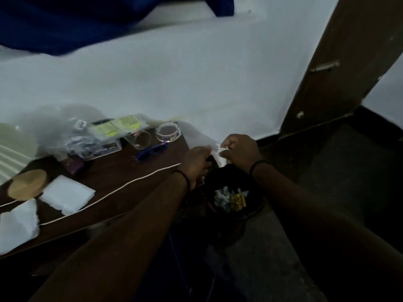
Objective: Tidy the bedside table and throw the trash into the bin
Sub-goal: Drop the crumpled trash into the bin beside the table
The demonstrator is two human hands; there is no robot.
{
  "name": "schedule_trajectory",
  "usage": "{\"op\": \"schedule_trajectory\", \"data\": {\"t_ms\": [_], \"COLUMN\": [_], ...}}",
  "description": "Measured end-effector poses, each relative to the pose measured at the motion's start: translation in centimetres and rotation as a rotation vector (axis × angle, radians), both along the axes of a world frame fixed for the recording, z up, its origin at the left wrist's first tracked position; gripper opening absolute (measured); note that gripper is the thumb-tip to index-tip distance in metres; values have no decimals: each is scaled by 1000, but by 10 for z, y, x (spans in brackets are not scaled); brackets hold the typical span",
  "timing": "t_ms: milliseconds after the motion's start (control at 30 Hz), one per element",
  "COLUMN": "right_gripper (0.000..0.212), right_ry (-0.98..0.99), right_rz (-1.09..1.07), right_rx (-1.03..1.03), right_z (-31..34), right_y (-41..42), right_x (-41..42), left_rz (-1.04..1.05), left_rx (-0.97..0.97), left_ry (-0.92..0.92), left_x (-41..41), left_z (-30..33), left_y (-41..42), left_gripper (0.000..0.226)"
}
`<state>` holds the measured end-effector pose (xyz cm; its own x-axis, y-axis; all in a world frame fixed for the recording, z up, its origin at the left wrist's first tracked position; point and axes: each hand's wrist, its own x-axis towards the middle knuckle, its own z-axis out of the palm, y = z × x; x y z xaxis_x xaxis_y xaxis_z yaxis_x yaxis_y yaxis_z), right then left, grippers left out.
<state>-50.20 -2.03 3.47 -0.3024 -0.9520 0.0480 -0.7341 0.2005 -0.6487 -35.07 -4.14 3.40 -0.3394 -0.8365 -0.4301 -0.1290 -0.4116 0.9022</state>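
A dark wooden bedside table (113,177) fills the left side. Past its right edge stands a black-lined bin (255,205) with crumpled wrappers (231,198) inside. Above the bin, my left hand (197,163) and my right hand (241,150) both pinch a piece of white paper trash (219,154). On the table lie two white tissues (67,195), blue sunglasses (150,152), a drinking glass on its side (140,139), a glass ashtray (168,131), a round wooden lid (27,187) and a clear plastic bag with yellow packets (117,127).
A white cord (122,187) runs across the table. A pale lampshade (13,147) stands at the far left. The white wall is behind, with a blue cloth (65,22) hanging top left. A brown door (340,62) stands at the right over dark floor (338,175).
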Motion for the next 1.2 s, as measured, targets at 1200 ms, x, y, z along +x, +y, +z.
{"op": "schedule_trajectory", "data": {"t_ms": [1200], "right_gripper": [15], "right_ry": [170], "right_rz": [434], "right_rx": [76], "right_z": [54], "right_y": [-36], "right_x": [200], "left_rz": [668], "left_rx": [-48], "left_ry": [175], "left_x": [302], "left_z": [20], "left_y": [12], "left_gripper": [17]}}
